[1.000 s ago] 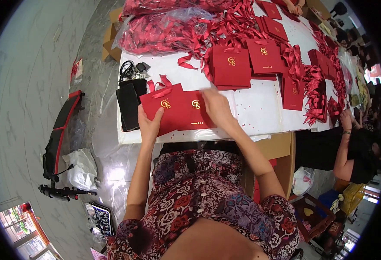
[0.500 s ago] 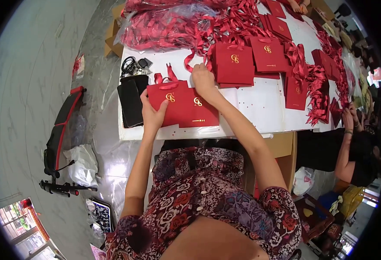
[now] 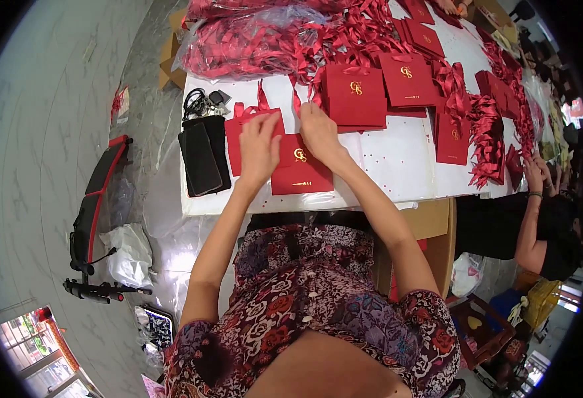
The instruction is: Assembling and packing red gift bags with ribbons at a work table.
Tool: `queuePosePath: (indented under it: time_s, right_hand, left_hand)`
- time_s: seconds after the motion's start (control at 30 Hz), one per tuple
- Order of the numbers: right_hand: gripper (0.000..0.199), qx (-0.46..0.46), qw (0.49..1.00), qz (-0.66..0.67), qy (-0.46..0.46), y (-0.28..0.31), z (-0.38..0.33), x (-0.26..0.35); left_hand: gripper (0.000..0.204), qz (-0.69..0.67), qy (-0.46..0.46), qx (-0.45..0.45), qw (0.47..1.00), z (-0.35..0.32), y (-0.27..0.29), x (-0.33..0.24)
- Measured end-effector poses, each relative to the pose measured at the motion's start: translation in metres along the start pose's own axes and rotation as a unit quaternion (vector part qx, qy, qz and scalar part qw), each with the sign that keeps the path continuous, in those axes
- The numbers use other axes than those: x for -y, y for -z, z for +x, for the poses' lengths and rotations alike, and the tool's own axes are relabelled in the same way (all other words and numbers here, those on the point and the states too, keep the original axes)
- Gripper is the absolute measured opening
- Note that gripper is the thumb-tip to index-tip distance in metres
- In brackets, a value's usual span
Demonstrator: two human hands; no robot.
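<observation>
Two red paper gift bags lie in front of me on the white table, the left bag (image 3: 235,142) partly under the right-hand bag (image 3: 302,176), which has a gold emblem. My left hand (image 3: 260,151) is above the left bag, fingers spread apart and holding nothing. At the top edge of the right-hand bag, my right hand (image 3: 320,136) has its fingers closed on a red ribbon (image 3: 296,99); the fingertips are partly hidden. Ribbon loops stick up from the top of the left bag.
A bagged heap of red ribbons (image 3: 238,50) fills the far side. Stacked red bags (image 3: 354,99) lie right of my hands. A black phone (image 3: 200,159), cables and keys (image 3: 205,103) are at the left edge. Another person's hands (image 3: 537,176) work at the far right.
My left hand has let go of the left bag's edge and moved right and up over it. The left bag has shifted slightly up. My right hand stays near the ribbon.
</observation>
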State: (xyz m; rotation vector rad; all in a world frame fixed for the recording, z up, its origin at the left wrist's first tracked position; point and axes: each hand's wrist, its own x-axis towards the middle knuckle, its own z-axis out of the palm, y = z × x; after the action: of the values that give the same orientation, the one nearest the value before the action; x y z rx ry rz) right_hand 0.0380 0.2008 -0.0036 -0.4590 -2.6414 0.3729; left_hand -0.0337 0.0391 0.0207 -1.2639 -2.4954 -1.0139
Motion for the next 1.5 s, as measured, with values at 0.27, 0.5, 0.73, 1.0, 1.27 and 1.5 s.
queuePosePath:
  time_s: [0.27, 0.5, 0.73, 1.0, 1.27, 1.5]
  right_hand:
    - [0.015, 0.108, 0.923, 0.357, -0.095, 0.085, -0.045, -0.005]
    - [0.016, 0.114, 0.78, 0.575, -0.22, 0.098, -0.09, -0.017]
    - [0.012, 0.003, 0.799, 0.58, -0.157, 0.114, -0.111, -0.035]
    - [0.006, 0.029, 0.496, 0.867, 0.04, 0.181, -0.111, -0.034]
    - [0.009, 0.111, 0.77, 0.575, -0.255, 0.106, -0.111, -0.038]
    - [0.009, 0.069, 0.762, 0.577, -0.284, 0.055, -0.128, -0.054]
  left_hand:
    - [0.019, -0.14, -0.099, 0.105, 0.98, -0.002, -0.021, -0.035]
    - [0.02, -0.555, 0.15, 0.196, 0.794, -0.043, -0.058, -0.06]
    - [0.019, -0.446, 0.073, 0.192, 0.871, -0.035, -0.027, -0.087]
    - [0.062, 0.094, -0.066, 0.202, 0.973, -0.011, -0.039, -0.038]
    - [0.073, 0.135, -0.086, 0.149, 0.976, -0.012, -0.047, -0.05]
    - [0.076, 0.075, -0.071, 0.151, 0.983, -0.039, -0.068, -0.077]
